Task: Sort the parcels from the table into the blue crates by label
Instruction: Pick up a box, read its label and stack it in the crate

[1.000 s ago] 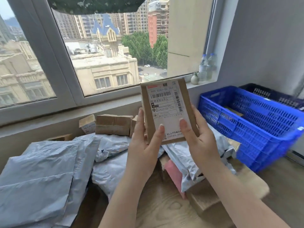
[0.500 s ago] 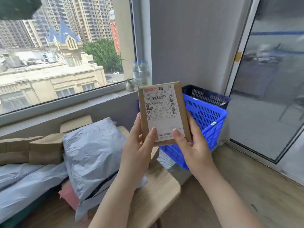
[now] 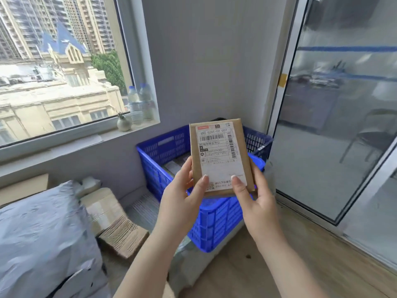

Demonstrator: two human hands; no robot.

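Note:
A flat brown cardboard parcel (image 3: pixel 221 155) with a white shipping label stands upright in front of me, label facing the camera. My left hand (image 3: pixel 182 196) grips its lower left edge, thumb on the label. My right hand (image 3: pixel 255 196) grips the lower right edge, thumb also on the label. The parcel hangs above the near blue crate (image 3: pixel 163 168), which stands in the corner and holds at least one parcel inside. A second blue crate (image 3: pixel 256 140) shows behind it, mostly hidden by the parcel.
A grey plastic mailer (image 3: pixel 43 233) and cardboard boxes (image 3: pixel 103 207) lie at the left. Two water bottles (image 3: pixel 139 104) and a small vase (image 3: pixel 123 123) stand on the window sill. A glass sliding door (image 3: pixel 335 125) closes off the right; wooden floor lies below it.
The view has swung right from the parcel pile to the corner. Both hands carried the parcel along, and it now hangs over the near blue crate.

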